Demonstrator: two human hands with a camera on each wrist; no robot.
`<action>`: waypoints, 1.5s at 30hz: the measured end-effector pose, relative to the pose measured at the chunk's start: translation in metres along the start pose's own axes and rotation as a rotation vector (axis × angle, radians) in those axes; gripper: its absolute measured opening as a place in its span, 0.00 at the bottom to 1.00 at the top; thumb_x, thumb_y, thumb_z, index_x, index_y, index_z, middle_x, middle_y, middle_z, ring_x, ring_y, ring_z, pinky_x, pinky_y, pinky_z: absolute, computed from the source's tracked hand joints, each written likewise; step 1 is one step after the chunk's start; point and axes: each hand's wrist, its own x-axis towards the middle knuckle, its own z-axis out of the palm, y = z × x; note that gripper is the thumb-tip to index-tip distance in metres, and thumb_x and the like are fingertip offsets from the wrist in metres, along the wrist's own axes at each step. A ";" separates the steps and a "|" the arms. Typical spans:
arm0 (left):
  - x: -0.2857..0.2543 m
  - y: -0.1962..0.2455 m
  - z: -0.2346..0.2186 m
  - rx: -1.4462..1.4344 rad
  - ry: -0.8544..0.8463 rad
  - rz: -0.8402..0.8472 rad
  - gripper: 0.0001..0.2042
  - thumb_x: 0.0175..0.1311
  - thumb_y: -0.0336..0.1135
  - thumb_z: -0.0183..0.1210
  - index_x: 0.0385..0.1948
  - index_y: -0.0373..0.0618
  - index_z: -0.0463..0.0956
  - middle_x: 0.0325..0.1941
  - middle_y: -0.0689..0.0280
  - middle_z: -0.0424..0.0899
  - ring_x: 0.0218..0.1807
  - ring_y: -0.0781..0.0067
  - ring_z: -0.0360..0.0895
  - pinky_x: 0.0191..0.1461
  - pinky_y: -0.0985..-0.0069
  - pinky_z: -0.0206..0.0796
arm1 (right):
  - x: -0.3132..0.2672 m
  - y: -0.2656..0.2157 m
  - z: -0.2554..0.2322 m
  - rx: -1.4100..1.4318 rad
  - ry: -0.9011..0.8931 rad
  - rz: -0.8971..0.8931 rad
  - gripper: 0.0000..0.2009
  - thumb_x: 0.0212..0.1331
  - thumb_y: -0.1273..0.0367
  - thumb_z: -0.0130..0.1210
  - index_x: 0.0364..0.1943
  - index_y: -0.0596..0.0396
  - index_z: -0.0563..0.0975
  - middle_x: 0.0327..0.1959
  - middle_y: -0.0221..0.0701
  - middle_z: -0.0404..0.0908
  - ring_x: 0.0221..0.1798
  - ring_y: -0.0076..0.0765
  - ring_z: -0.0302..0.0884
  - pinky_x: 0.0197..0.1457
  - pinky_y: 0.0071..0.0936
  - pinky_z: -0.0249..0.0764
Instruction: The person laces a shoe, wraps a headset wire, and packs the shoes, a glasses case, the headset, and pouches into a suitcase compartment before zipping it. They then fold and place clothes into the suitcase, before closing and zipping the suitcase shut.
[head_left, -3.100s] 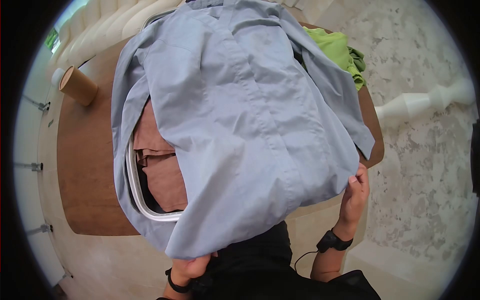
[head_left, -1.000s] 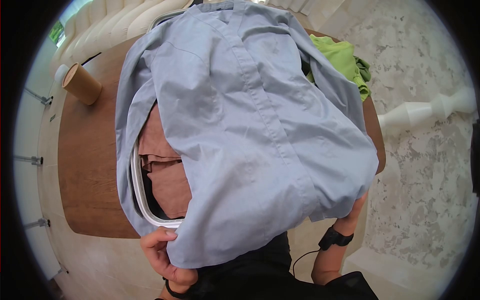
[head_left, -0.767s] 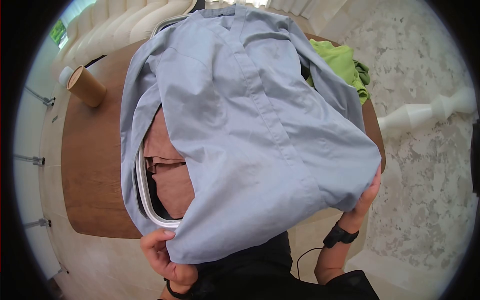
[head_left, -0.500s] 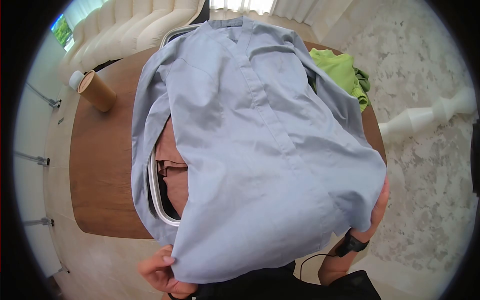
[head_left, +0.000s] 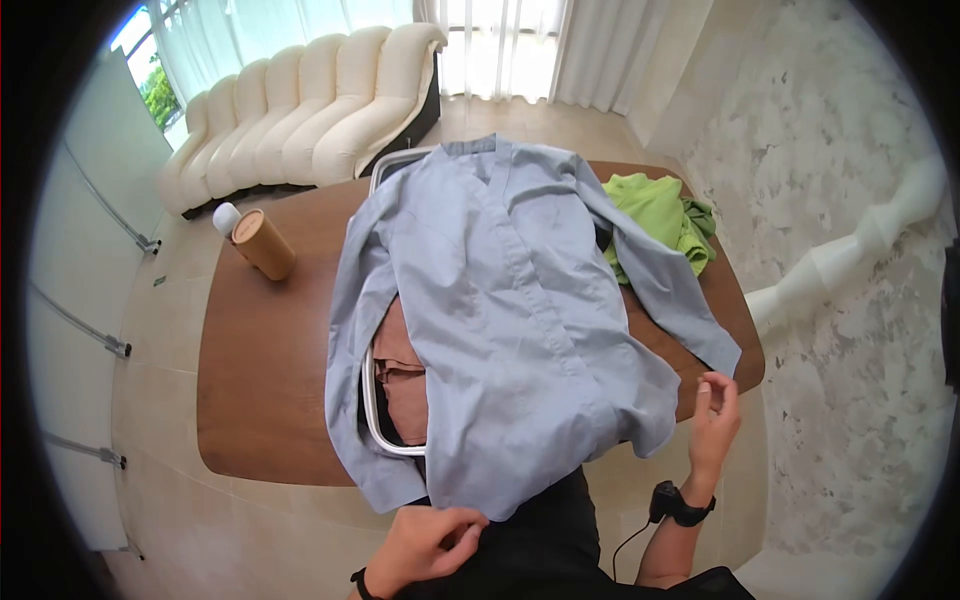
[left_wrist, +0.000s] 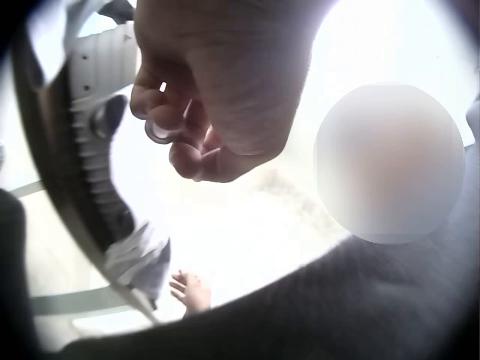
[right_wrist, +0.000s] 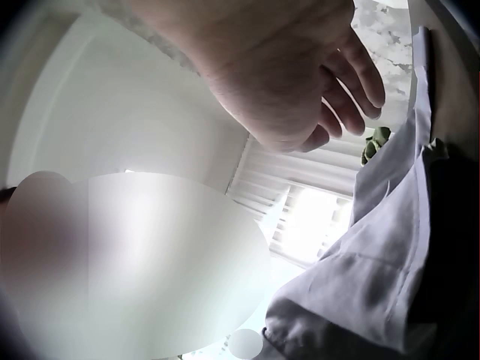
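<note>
Head view: A blue-grey shirt (head_left: 500, 290) lies front side up across an open suitcase (head_left: 372, 410) on a wooden table (head_left: 265, 390), collar at the far end, hem spilling past the near edge. The left hand (head_left: 425, 545) rests at the hem's near corner, fingers loosely curled; the right hand (head_left: 715, 425) hovers just beside the cuff (head_left: 722, 352) of the sleeve on the right. Folded brown cloth (head_left: 405, 410) shows inside the suitcase, and a green garment (head_left: 645, 215) lies beyond that sleeve. The work in hand appears to be straightening the shirt, best done by drawing the sleeve out from the cuff, then smoothing creases outward from the front strip. Evenly matched pulls at both hem corners should keep that strip from twisting; a hard tug on one side could drag the brown cloth along.

Left wrist view: The fingers bend inward with no fabric visible between them. Glare washes out much of the background, so the hem is better judged from above.

Right wrist view: The fingers are relaxed and released, apart from the shirt's folds below. A light pinch at the cuff's seam would likely guide the sleeve without bunching it.
</note>
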 end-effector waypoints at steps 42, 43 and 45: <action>0.075 -0.010 0.014 0.607 0.160 0.099 0.13 0.64 0.33 0.60 0.48 0.44 0.84 0.52 0.61 0.86 0.54 0.60 0.82 0.57 0.65 0.68 | 0.056 0.048 0.068 0.130 -0.461 -0.209 0.08 0.60 0.78 0.59 0.27 0.60 0.72 0.27 0.36 0.75 0.30 0.39 0.69 0.37 0.32 0.67; 0.061 -0.013 0.014 0.579 0.410 0.057 0.13 0.65 0.31 0.58 0.50 0.43 0.81 0.51 0.59 0.83 0.52 0.60 0.80 0.57 0.64 0.68 | 0.057 0.047 0.067 0.147 -0.451 -0.218 0.08 0.61 0.77 0.60 0.27 0.62 0.72 0.27 0.35 0.75 0.30 0.34 0.69 0.35 0.29 0.67; 0.041 -0.027 0.009 0.453 0.827 -0.078 0.14 0.66 0.29 0.59 0.53 0.39 0.74 0.51 0.57 0.76 0.50 0.61 0.77 0.57 0.64 0.68 | 0.054 0.050 0.064 0.174 -0.431 -0.202 0.08 0.61 0.77 0.60 0.28 0.62 0.73 0.27 0.35 0.75 0.30 0.34 0.69 0.36 0.29 0.67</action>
